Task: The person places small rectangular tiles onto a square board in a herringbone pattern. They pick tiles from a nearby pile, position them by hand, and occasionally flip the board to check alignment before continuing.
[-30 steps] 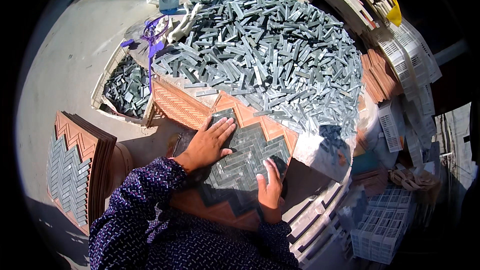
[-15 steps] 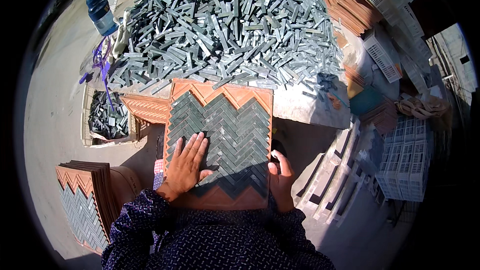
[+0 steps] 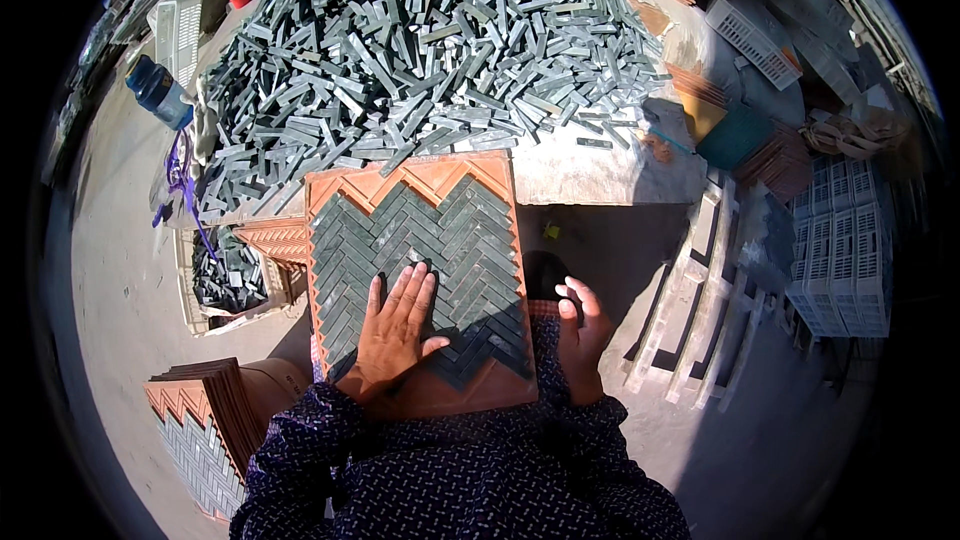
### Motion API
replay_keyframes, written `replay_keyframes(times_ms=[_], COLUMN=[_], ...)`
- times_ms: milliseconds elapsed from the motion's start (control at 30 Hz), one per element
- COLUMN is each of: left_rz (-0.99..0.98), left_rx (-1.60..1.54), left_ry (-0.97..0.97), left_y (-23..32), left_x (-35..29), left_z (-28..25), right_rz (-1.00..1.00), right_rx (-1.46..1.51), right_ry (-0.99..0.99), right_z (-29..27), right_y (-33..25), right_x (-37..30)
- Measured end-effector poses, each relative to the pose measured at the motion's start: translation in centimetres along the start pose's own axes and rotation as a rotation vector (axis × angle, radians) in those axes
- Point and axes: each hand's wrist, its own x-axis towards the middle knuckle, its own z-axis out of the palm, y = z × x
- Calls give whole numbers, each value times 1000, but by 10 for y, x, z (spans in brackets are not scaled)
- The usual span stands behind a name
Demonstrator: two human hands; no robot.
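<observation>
An orange-brown tray (image 3: pixel 322 202) with a zigzag rim leans against my body and the table edge. Dark green stone strips (image 3: pixel 468 230) fill it in a herringbone pattern. My left hand (image 3: pixel 397 335) lies flat across the strips, fingers stretched and thumb out to the side. Beyond the tray's right edge, apart from it, my right hand (image 3: pixel 585 338) is raised with bent fingers. A gap shows between its thumb and forefinger, and I see nothing held there.
A big heap of loose stone strips (image 3: pixel 420 50) covers the table (image 3: pixel 600 175). At left are a bottle (image 3: pixel 160 92), a crate of stone pieces (image 3: pixel 188 285) and stacked trays (image 3: pixel 205 405). Wooden slats (image 3: pixel 690 310) and white plastic crates (image 3: pixel 840 240) stand at right.
My right hand has moved off the tray's right edge and now sits apart from it. My left hand stays flat on the strips, slightly closer to the tray's middle. The whole view has shifted and tilted.
</observation>
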Motion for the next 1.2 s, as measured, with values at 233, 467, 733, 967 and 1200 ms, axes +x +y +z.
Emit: replay_keyframes(times_ms=[233,467,733,967,1200], left_rz=[-3,191,476,203,-134], left_rx=[-31,-120,-209,-401,-9], left_ry=[-70,-107,-106,44,224], left_y=[16,64,92,47,-23], left_x=[13,23,18,41,82], left_z=[5,6,38,-3,9], right_rz=[-24,4,-9,43,38], right_rx=[15,25,16,14,-8], right_ry=[41,44,3,72,65], right_z=[-1,0,3,-8,-9], right_y=[7,7,9,3,9], right_x=[2,1,-1,2,4])
